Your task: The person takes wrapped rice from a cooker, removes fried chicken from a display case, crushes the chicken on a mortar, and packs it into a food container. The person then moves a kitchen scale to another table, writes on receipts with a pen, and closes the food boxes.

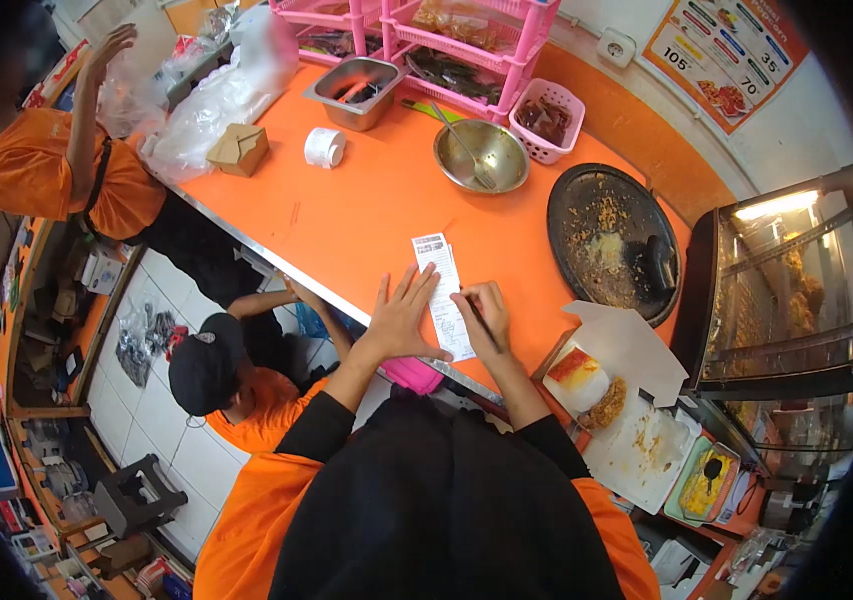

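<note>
A long white printed receipt (443,300) lies on the orange counter (346,225). My left hand (404,314) rests on its left side with the fingers spread. On the right edge of the paper, my right hand (483,318) is closed around a dark pen (481,320), whose lower part shows between the fingers. To the right of that hand stands an open takeaway box (626,340) with white rice under red sauce (576,378) and a piece of fried food (607,404).
A round black tray (571,262) with crumbs, a metal bowl (481,156), a metal container (354,92), a paper roll (324,148) and a brown box (238,150) stand on the counter. A glass display case (776,290) is right. Two people in orange (66,165) are left.
</note>
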Motion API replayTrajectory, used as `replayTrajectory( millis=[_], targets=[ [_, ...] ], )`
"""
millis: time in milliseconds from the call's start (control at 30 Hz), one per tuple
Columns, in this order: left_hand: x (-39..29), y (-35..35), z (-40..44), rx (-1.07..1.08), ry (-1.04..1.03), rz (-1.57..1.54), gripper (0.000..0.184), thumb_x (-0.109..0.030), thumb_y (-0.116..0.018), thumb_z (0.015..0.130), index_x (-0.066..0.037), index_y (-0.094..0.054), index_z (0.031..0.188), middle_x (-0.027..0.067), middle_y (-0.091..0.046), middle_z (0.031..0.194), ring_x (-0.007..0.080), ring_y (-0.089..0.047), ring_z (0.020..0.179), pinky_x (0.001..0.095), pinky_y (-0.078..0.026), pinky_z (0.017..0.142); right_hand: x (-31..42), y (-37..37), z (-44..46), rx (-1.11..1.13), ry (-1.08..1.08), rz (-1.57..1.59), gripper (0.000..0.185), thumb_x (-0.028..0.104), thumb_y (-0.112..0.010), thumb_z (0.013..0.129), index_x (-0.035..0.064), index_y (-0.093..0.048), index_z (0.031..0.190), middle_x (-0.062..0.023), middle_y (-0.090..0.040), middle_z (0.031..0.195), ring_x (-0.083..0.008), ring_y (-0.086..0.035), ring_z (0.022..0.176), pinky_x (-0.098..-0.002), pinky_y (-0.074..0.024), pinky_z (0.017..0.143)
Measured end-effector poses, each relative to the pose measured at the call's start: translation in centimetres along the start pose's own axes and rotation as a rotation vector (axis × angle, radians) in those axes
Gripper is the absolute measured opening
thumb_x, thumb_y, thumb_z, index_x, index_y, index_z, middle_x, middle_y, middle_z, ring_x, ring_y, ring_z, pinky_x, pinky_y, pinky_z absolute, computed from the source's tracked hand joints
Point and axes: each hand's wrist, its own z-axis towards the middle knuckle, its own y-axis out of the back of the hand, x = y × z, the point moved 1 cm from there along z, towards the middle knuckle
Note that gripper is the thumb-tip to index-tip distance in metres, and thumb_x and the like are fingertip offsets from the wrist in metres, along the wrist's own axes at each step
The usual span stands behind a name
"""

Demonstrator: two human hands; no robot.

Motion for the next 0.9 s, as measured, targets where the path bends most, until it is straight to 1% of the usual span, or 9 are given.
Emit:
replayTrajectory(
  millis=[100,133,200,433,567,600,700,767,900],
  targets=[
    [0.3,-1.8,-0.1,-0.004,-0.03,-0.02,0.134,-0.073,-0.073,0.046,-0.002,-0.02,0.146,0.0151,-0.019,0.153,0.0348,-0.017,0.141,0.0615,-0.005,0.109,-2.2,-1.0,1.2,0.049,0.212,-0.365,0.017,0.004,-0.056,0.085,0.0057,-0.059,0.101,-0.0118,-0.057,0.096,-0.026,-0.056,0.086,-0.0373,-0.0457,0.075],
    [1.2,-2.4,0.0,-0.025,-0.022,0.001,0.134,-0.073,-0.073,0.046,-0.001,-0.018,0.146,0.0165,-0.019,0.152,0.0361,-0.017,0.141,0.0621,-0.004,0.109,-3.5,-1.5,1.2,0.052,0.222,-0.425,0.023,0.008,-0.05,0.087,0.0074,-0.059,0.108,-0.0119,-0.059,0.1,-0.0311,-0.055,0.093,-0.0424,-0.044,0.082],
    [1.8,-3.0,-0.2,-0.094,-0.056,-0.022,0.138,-0.073,-0.073,0.046,-0.001,-0.013,0.147,0.0211,-0.02,0.151,0.041,-0.018,0.139,0.0632,-0.004,0.108,-4.0,-2.1,1.3,0.082,0.204,-0.599,0.028,0.009,-0.051,0.084,0.0089,-0.062,0.11,-0.0138,-0.058,0.104,-0.0308,-0.053,0.1,-0.0416,-0.0427,0.087],
    [0.4,-1.1,-0.9,0.0,-0.041,-0.001,0.133,-0.072,-0.073,0.049,-0.004,-0.015,0.147,0.015,-0.014,0.154,0.0326,-0.007,0.143,0.0619,0.001,0.109,0.9,0.4,-1.0,0.058,0.113,-0.435,0.036,0.009,-0.051,0.085,0.0059,-0.056,0.121,-0.0153,-0.052,0.108,-0.0325,-0.048,0.106,-0.0442,-0.0374,0.091],
    [-2.1,-0.2,-0.9,-0.009,-0.012,0.008,0.118,-0.07,-0.069,0.059,-0.008,-0.019,0.147,0.0098,-0.013,0.155,0.0308,-0.008,0.143,0.062,0.002,0.11,5.9,7.0,-3.4,-0.052,0.106,-0.321,0.032,0.012,-0.051,0.088,0.0025,-0.055,0.118,-0.0174,-0.051,0.112,-0.0349,-0.046,0.109,-0.0462,-0.0353,0.096],
    [-4.0,1.6,-0.7,0.049,0.012,-0.016,0.103,-0.065,-0.065,0.07,-0.009,-0.023,0.145,0.0083,-0.014,0.155,0.0298,-0.01,0.143,0.062,-0.001,0.11,6.0,9.3,-4.1,-0.141,0.131,-0.371,0.031,0.013,-0.053,0.088,0.0019,-0.055,0.118,-0.0176,-0.051,0.114,-0.0347,-0.046,0.11,-0.0461,-0.0352,0.097],
    [-7.1,1.0,2.2,-0.06,-0.132,-0.162,0.095,-0.061,-0.064,0.075,-0.008,-0.025,0.144,0.0105,-0.015,0.154,0.0301,-0.012,0.143,0.0601,-0.004,0.111,4.2,17.5,-5.9,-0.319,0.114,-0.566,0.033,0.018,-0.056,0.09,0.0006,-0.055,0.118,-0.0179,-0.052,0.115,-0.035,-0.046,0.112,-0.0462,-0.0348,0.097],
    [-10.3,1.5,4.5,-0.118,-0.234,-0.272,0.089,-0.056,-0.062,0.079,-0.009,-0.025,0.144,0.013,-0.018,0.153,0.0308,-0.015,0.142,0.0549,-0.009,0.113,3.7,22.4,-6.7,-0.557,0.196,-0.798,0.025,0.016,-0.061,0.088,-0.0007,-0.057,0.105,-0.0162,-0.057,0.101,-0.0282,-0.053,0.1,-0.0407,-0.0396,0.09],
    [-16.3,1.6,8.9,-0.179,-0.349,-0.52,0.081,-0.049,-0.066,0.08,-0.008,-0.032,0.141,0.0152,-0.029,0.148,0.0315,-0.027,0.137,0.0495,-0.019,0.112,5.0,28.1,-9.0,-0.601,-0.062,-1.038,0.047,0.032,-0.072,0.079,0.0077,-0.058,0.118,-0.0131,-0.057,0.109,-0.0333,-0.052,0.1,-0.0488,-0.0415,0.088]
  ],
)
